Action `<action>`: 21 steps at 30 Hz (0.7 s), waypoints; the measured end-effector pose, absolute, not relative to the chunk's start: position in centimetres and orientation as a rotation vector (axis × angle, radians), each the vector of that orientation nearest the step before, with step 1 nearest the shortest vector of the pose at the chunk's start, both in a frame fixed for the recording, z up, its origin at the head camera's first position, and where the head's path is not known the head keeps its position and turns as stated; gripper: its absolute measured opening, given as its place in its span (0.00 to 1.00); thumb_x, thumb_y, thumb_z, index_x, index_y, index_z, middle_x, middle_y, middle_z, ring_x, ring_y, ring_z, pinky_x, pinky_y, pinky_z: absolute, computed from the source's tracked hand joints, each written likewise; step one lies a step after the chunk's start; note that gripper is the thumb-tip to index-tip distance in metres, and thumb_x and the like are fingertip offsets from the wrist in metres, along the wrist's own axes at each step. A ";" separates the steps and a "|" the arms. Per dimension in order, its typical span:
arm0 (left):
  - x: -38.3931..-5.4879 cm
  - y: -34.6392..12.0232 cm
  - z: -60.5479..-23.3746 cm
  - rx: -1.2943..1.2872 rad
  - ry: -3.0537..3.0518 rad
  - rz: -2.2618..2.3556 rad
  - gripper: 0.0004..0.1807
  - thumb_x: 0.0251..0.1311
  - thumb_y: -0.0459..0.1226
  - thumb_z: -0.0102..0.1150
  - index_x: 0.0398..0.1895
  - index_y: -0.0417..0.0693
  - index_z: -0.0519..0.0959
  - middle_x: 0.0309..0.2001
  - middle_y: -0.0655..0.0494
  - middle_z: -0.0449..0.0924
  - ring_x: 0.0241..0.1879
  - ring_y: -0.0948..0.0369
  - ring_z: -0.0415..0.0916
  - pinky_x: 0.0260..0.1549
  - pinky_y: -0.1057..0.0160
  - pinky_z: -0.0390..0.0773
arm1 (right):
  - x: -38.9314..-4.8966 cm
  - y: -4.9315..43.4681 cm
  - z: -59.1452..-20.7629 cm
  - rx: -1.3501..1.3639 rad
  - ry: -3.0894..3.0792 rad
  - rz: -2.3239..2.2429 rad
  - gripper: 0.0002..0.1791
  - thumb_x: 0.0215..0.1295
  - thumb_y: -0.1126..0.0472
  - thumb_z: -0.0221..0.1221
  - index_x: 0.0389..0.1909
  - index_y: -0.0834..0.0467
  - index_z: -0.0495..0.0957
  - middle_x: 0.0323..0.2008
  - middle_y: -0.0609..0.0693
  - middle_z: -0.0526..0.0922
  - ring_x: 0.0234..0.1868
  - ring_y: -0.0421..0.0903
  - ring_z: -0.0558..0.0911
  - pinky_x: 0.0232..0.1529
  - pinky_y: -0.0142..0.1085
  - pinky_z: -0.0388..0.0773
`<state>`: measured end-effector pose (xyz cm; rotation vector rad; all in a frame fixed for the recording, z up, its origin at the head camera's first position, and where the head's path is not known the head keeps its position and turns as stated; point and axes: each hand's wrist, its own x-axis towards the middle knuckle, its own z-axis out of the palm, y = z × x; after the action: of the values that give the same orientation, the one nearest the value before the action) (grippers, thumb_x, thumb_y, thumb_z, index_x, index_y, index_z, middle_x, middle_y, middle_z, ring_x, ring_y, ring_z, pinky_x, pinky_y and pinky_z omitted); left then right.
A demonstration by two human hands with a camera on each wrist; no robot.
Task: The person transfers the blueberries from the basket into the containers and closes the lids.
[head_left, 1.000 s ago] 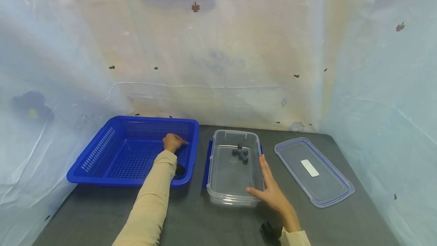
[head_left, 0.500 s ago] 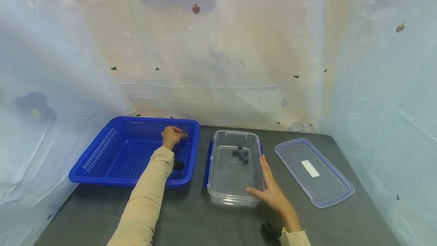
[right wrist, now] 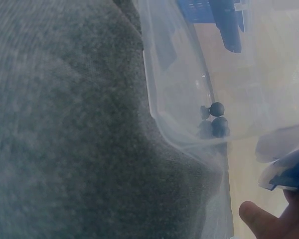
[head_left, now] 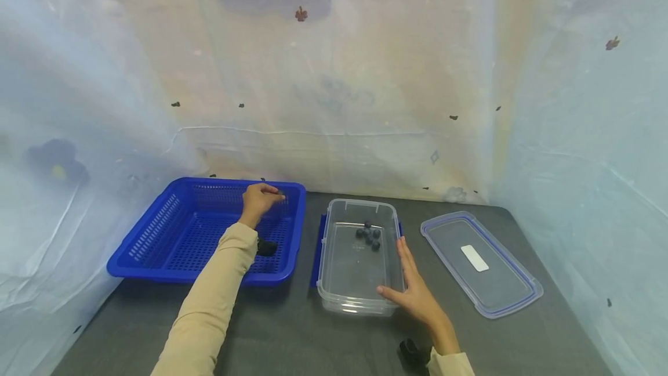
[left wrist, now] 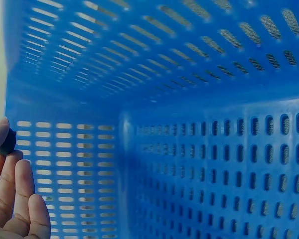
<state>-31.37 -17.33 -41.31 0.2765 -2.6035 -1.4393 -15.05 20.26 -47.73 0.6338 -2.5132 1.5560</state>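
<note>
My left hand [head_left: 256,202] is over the right part of a blue slotted plastic basket [head_left: 156,275]. In the left wrist view, its thumb and index finger pinch a dark round blueberry [left wrist: 8,143], while the other fingers are bent beneath. A transparent food container [head_left: 349,274] stands lidless at the middle, and several blueberries [head_left: 376,246] lie clustered inside it. My right hand [head_left: 416,296] lies against the container's right side with straight fingers, its thumb spread toward the near rim. Only its fingertips show at the lower right corner of the right wrist view.
A clear lid [head_left: 501,283] with a blue seal and a white label lies flat to the right of the container. Blue side clips [head_left: 318,251] hang off the container. Behind the dark grey tabletop [head_left: 292,335] rises a patterned plastic curtain [head_left: 365,103].
The left hand has risen slightly inside the basket and shifted a little left and away from me, its fingertips now holding the blueberry. The right hand and container stay put.
</note>
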 end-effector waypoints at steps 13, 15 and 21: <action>-30.5 -17.5 -38.8 0.123 -2.598 -1.499 0.18 0.57 0.38 0.69 0.47 0.37 0.81 0.46 0.39 0.82 0.50 0.46 0.74 0.51 0.47 0.72 | -13.3 18.9 -43.6 0.610 -2.552 1.567 0.56 0.52 0.64 0.68 0.73 0.72 0.41 0.73 0.71 0.37 0.70 0.72 0.41 0.60 0.72 0.43; -30.3 -17.5 -38.4 0.115 -2.601 -1.514 0.19 0.57 0.39 0.69 0.48 0.37 0.80 0.47 0.39 0.81 0.50 0.46 0.75 0.49 0.48 0.73 | -13.3 19.0 -43.6 0.611 -2.554 1.570 0.56 0.52 0.64 0.68 0.73 0.72 0.40 0.73 0.71 0.37 0.70 0.72 0.41 0.60 0.72 0.43; -29.6 -17.1 -37.2 0.037 -2.606 -1.538 0.21 0.58 0.41 0.68 0.50 0.38 0.79 0.49 0.40 0.79 0.51 0.46 0.75 0.50 0.47 0.73 | -13.2 19.1 -43.5 0.610 -2.551 1.574 0.56 0.51 0.64 0.68 0.73 0.73 0.41 0.73 0.71 0.36 0.70 0.72 0.41 0.59 0.72 0.43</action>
<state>-29.58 -17.11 -37.16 0.0365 -2.6060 -1.5378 -13.16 19.10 -43.46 0.6103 -2.5513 1.5737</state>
